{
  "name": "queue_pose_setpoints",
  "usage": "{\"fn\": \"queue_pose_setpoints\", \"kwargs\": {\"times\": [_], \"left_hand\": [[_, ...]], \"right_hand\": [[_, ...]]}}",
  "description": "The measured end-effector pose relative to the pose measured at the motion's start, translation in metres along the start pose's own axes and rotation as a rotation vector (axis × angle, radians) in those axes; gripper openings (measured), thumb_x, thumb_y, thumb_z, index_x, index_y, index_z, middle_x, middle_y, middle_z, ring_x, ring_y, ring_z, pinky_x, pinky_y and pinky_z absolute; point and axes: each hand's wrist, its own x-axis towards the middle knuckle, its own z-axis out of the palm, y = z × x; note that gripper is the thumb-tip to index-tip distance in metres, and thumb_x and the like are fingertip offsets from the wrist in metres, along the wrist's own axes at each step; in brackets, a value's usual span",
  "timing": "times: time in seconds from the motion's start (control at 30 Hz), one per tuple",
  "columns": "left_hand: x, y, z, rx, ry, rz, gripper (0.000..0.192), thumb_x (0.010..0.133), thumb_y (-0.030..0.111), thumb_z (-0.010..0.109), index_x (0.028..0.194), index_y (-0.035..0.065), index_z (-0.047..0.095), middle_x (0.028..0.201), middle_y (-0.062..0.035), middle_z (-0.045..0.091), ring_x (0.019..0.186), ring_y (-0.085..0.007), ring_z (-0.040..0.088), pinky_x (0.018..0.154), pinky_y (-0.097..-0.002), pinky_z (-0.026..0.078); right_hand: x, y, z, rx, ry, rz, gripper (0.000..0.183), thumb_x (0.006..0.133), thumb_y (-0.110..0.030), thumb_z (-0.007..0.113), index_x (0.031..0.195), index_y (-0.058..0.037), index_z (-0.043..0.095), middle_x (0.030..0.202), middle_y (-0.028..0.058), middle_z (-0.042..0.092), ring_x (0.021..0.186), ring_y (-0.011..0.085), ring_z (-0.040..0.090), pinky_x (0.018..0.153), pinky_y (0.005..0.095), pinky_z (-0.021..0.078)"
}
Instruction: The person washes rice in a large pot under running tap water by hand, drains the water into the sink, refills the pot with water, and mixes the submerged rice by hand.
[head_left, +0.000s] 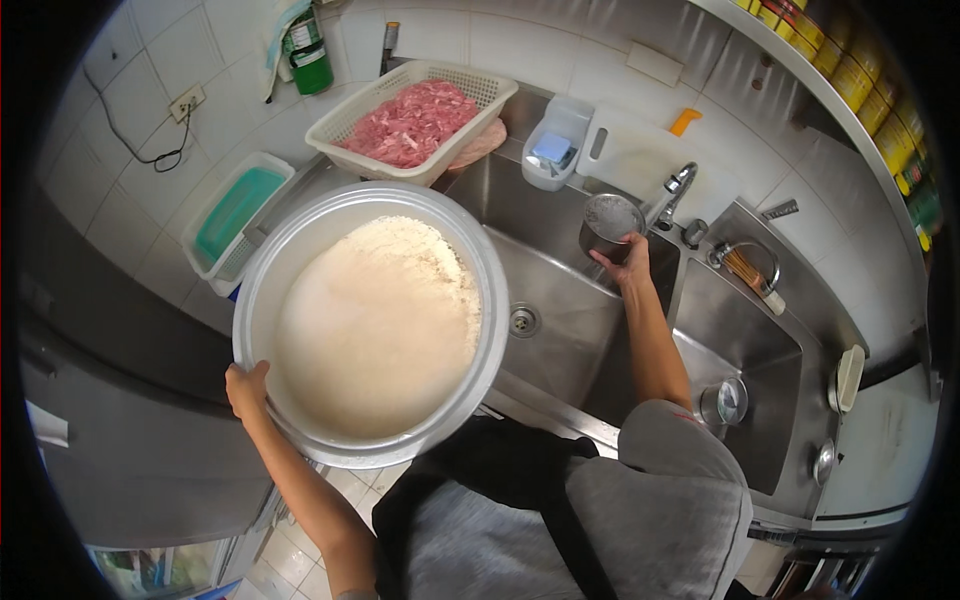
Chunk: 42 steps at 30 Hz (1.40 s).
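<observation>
A large round metal pot (247, 330) sits tilted at the sink's left side, close to my body. Inside it, cloudy liquid partly covers pale grains that look like rice (412, 247); the grains rise out along the far right wall. My left hand (248, 390) grips the pot's left rim, thumb over the edge. In my right hand (628, 259) is a metal cup (600, 244) with clear, bubbly liquid in it. I hold this cup over the sink basin (559, 352), just below and left of the faucet (675, 187).
Behind the pot stands a white plastic basket (330, 146) of raw sliced meat (412, 124). A clear container (559, 142) holds a blue sponge, beside a white cutting board (637, 154). The second basin (765, 330) contains another metal vessel (726, 401). Yellow cans (859, 79) line the upper-right shelf.
</observation>
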Motion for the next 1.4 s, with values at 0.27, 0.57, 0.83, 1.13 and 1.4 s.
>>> {"fn": "queue_pose_setpoints", "kwargs": {"times": [0.27, 0.57, 0.83, 1.13, 1.4], "left_hand": [[-0.006, 0.007, -0.002, 0.027, 0.0, 0.001, 0.051, 0.06, 0.032, 0.065, 0.099, 0.0017, 0.052, 0.098, -0.018, 0.057, 0.094, -0.0322, 0.054, 0.079, -0.0392, 0.042], [-0.004, 0.007, -0.001, -0.003, -0.013, -0.05, 0.053, 0.057, 0.031, 0.065, 0.101, 0.002, 0.053, 0.097, -0.0165, 0.058, 0.091, -0.0301, 0.056, 0.076, -0.0385, 0.043], [-0.003, 0.004, -0.004, -0.024, -0.032, -0.085, 0.051, 0.058, 0.033, 0.065, 0.097, 0.0031, 0.054, 0.096, -0.0155, 0.059, 0.092, -0.03, 0.056, 0.076, -0.0391, 0.043], [-0.002, 0.002, 0.0, -0.025, -0.017, -0.089, 0.057, 0.057, 0.03, 0.068, 0.106, 0.0053, 0.051, 0.099, -0.0164, 0.058, 0.093, -0.0304, 0.055, 0.078, -0.0384, 0.043], [0.001, 0.007, -0.001, -0.009, -0.037, -0.072, 0.052, 0.055, 0.03, 0.068, 0.099, 0.0048, 0.055, 0.098, -0.0148, 0.058, 0.092, -0.0292, 0.056, 0.076, -0.0377, 0.044]], "right_hand": [[-0.053, 0.013, 0.089, -0.186, -0.36, 0.023, 0.037, 0.066, -0.013, 0.052, 0.101, -0.0021, 0.043, 0.094, 0.014, 0.044, 0.08, 0.0292, 0.05, 0.066, 0.0453, 0.0513], [-0.122, 0.059, 0.162, -0.687, -0.593, -0.862, 0.065, 0.058, 0.0, 0.06, 0.119, -0.0103, 0.04, 0.103, 0.0085, 0.039, 0.089, 0.0171, 0.047, 0.067, 0.0278, 0.0458], [-0.109, 0.079, 0.144, -0.898, -0.608, -1.428, 0.069, 0.049, -0.006, 0.071, 0.114, -0.0131, 0.048, 0.114, 0.0152, 0.034, 0.107, 0.0307, 0.038, 0.087, 0.0384, 0.0362], [0.075, 0.005, -0.051, 0.087, -0.03, 0.006, 0.047, 0.068, -0.025, 0.051, 0.111, -0.0079, 0.045, 0.114, 0.0113, 0.043, 0.106, 0.0286, 0.04, 0.084, 0.0529, 0.0377], [0.118, -0.013, -0.094, 0.108, 0.266, 0.06, 0.045, 0.067, -0.021, 0.045, 0.107, -0.0019, 0.046, 0.108, 0.0147, 0.046, 0.1, 0.0314, 0.043, 0.082, 0.0526, 0.043]]}}
